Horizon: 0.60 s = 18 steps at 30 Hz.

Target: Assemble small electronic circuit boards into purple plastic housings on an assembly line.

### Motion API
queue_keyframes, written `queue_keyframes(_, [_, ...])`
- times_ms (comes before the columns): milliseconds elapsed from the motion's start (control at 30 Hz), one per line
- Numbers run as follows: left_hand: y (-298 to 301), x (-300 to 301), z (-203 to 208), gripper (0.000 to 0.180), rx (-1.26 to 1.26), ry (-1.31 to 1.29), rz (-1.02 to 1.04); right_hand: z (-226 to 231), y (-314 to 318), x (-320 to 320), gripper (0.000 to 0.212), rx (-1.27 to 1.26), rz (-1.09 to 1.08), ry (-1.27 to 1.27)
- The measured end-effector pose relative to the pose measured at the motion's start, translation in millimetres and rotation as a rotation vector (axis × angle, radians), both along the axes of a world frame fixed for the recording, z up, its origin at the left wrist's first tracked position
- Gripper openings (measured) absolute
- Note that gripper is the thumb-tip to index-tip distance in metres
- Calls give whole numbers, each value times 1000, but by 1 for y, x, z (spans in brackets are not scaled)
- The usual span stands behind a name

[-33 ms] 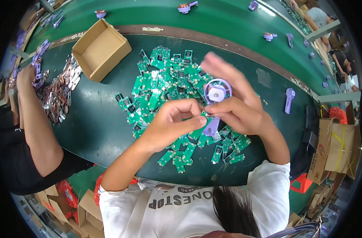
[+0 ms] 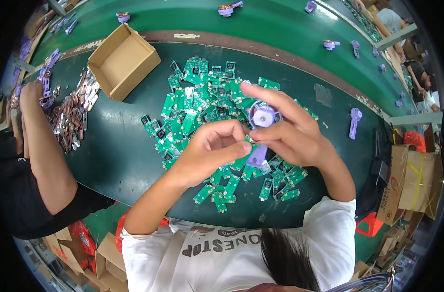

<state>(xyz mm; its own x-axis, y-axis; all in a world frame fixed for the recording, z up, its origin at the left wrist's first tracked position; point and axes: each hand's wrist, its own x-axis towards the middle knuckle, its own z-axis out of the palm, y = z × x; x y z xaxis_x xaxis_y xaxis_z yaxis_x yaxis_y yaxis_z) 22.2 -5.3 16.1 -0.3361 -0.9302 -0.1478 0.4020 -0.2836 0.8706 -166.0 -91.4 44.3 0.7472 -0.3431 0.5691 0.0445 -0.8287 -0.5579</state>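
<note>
Across the dark green tabletop (image 2: 117,160), circuit boards (image 2: 202,104) are heaped. Above the heap, a purple handheld fan (image 2: 262,118) is pinched by the right hand (image 2: 297,134), its raised fingers just lowered nearer; one board (image 2: 243,159) is gripped by the left hand's nearly closed fingers, so fine adjustment seems continued.

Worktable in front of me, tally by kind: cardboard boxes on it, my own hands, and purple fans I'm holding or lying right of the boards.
Box: 1
Hands: 2, left hand and right hand
Fans: 2, held fan and lying fan
Total: 5
</note>
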Motion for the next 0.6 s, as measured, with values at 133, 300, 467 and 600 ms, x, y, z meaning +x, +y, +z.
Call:
queue_keyframes(133, [1, -4, -5, 16, 73, 159, 39, -7, -2, -2, 19, -184, -100, -53])
queue_keyframes(300, [0, -5, -7, 10, -124, -28, 168, -5, -2, -2, 23, -217, -118, -63])
queue_keyframes(467, [0, -6, -5, 4, -143, 22, 239, -1, -1, -3, 26, -311, -151, -46])
queue_keyframes(600, [-2, 0, -3, 4, -151, 7, 242, -2, 2, -3, 26, -396, -161, -21])
